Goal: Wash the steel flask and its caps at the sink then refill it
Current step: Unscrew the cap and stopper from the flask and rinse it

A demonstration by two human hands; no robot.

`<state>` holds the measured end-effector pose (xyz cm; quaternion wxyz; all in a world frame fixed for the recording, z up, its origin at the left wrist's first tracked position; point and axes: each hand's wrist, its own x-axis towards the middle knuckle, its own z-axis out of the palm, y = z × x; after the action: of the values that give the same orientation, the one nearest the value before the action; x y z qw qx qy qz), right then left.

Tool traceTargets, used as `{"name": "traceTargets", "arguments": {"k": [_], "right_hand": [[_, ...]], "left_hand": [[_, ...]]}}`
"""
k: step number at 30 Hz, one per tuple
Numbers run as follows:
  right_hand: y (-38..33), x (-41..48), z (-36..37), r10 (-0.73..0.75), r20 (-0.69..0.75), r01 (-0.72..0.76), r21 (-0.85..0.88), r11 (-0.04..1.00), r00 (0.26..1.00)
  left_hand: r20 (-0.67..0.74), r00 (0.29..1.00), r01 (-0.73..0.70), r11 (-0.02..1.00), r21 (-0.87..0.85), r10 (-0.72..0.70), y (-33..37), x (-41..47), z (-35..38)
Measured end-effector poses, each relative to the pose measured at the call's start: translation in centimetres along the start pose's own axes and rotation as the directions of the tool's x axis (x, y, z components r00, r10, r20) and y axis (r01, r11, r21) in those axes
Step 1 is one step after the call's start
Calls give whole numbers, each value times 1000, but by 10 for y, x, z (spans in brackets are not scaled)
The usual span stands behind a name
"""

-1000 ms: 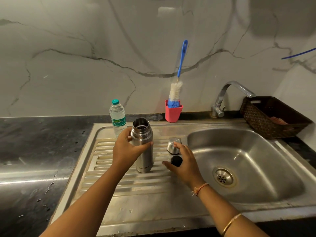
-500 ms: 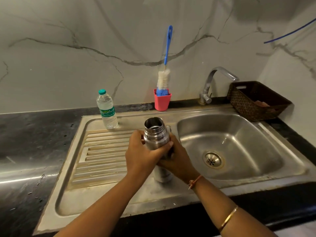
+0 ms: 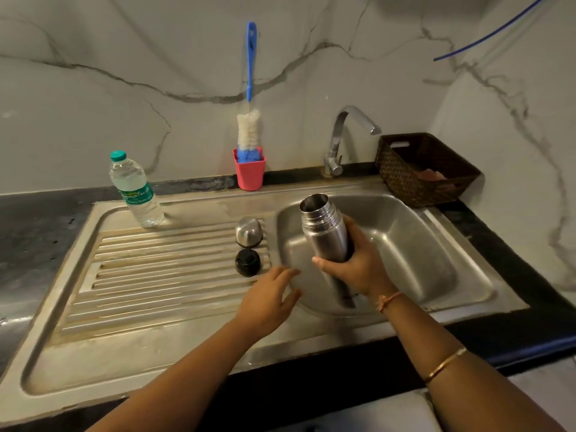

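Observation:
My right hand [image 3: 355,269] grips the uncapped steel flask [image 3: 325,235] round its body and holds it over the sink basin [image 3: 414,244], its mouth tilted up and to the left. With fingers spread and holding nothing, my left hand [image 3: 271,300] hovers by the basin's left rim. On the ribbed draining board [image 3: 156,275] the domed steel cap [image 3: 248,231] stands just behind the black inner cap [image 3: 247,262], both left of the flask. The tap [image 3: 343,135] rises behind the basin; no water runs from it.
A plastic water bottle [image 3: 135,191] with a green cap stands at the back left of the draining board. Behind the sink, a pink cup [image 3: 249,173] holds a blue-handled bottle brush [image 3: 249,88]. A dark woven basket [image 3: 427,169] sits right of the tap. Black countertop [image 3: 37,232] surrounds the sink.
The flask passed from my left hand to my right and moved right, from the draining board to over the basin. My left hand let go and opened.

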<state>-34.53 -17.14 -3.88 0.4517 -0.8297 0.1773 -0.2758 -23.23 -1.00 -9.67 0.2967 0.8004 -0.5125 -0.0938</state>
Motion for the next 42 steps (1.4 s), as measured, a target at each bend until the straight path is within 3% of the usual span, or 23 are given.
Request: {"name": "traceTargets", "arguments": {"k": [3, 8, 15, 20, 42], "right_hand": [[26, 12, -18, 9, 12, -8, -87, 996, 1000], [72, 35, -36, 59, 94, -28, -305, 952, 994], [116, 58, -39, 138, 199, -15, -518, 855, 970], [129, 70, -31, 169, 270, 46, -640, 767, 948], [117, 78, -31, 281, 277, 45, -781, 622, 919]], "left_hand": [[127, 987, 73, 977, 199, -100, -12, 6, 29], [104, 981, 132, 956, 261, -164, -21, 9, 44], [-78, 997, 8, 954, 299, 16, -43, -5, 64], [-90, 996, 8, 974, 225, 12, -49, -4, 63], [-94, 994, 75, 975, 210, -56, -43, -5, 58]]}}
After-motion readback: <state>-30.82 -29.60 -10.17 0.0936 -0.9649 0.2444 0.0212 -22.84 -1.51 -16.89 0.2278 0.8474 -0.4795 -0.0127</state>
